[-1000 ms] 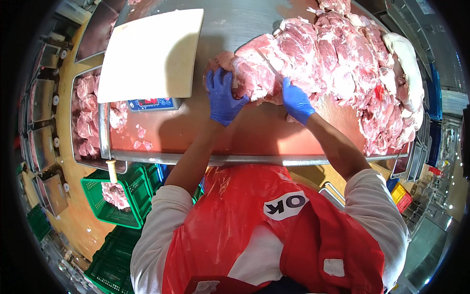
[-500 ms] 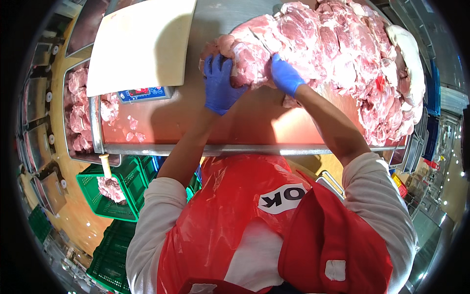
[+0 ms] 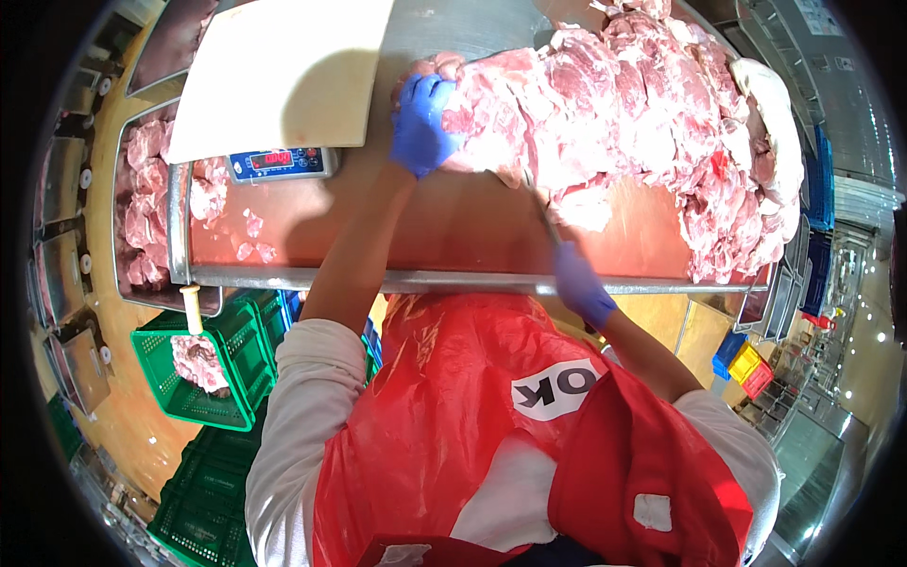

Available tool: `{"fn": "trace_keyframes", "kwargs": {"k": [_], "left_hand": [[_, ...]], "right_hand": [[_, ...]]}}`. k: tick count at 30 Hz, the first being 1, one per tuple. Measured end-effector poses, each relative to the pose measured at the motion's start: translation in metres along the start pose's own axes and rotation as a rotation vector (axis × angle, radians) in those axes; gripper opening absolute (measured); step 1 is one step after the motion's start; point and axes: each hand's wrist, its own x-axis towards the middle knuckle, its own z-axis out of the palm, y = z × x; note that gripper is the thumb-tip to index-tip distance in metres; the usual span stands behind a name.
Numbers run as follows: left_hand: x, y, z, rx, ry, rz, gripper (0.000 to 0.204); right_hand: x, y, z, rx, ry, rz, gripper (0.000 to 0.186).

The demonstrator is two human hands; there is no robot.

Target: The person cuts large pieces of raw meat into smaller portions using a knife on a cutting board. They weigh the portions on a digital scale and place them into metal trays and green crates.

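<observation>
A piece of raw meat (image 3: 496, 118) lies at the left end of a long heap of raw meat (image 3: 652, 104) on the metal table (image 3: 453, 227). My left hand (image 3: 422, 125), in a blue glove, grips this piece at its left edge with the fingers curled over it. Near the table's front edge, my right hand (image 3: 580, 283), also gloved in blue, is closed around the handle of a knife (image 3: 545, 213). The blade points away from me, its tip at the near edge of the meat. Motion blurs the right hand somewhat.
A white cutting board (image 3: 274, 80) rises at the left, with a digital scale (image 3: 282, 164) partly beneath it. Beyond the table's left end stands a metal tray (image 3: 121, 255) of meat. Green crates (image 3: 194, 408) stand below the table. Small scraps (image 3: 253, 225) lie near the scale.
My right hand has drawn back from the meat toward me, and the knife now shows plainly. My left hand stays on the meat piece, which lies more spread out.
</observation>
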Motion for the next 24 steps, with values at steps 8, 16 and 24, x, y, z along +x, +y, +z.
{"fn": "trace_keyframes", "kwargs": {"k": [8, 16, 24], "left_hand": [[-0.011, 0.000, -0.010, 0.038, -0.116, 0.025, 0.059], [-0.019, 0.002, -0.014, 0.076, -0.097, 0.012, 0.060], [0.003, 0.009, -0.006, 0.190, -0.210, 0.026, 0.059]], "right_hand": [[0.182, -0.085, -0.142, -0.001, 0.165, -0.050, 0.030], [0.228, -0.097, -0.103, -0.206, 0.126, -0.143, 0.028], [0.084, -0.027, 0.016, -1.160, 0.028, -0.442, 0.022]]}}
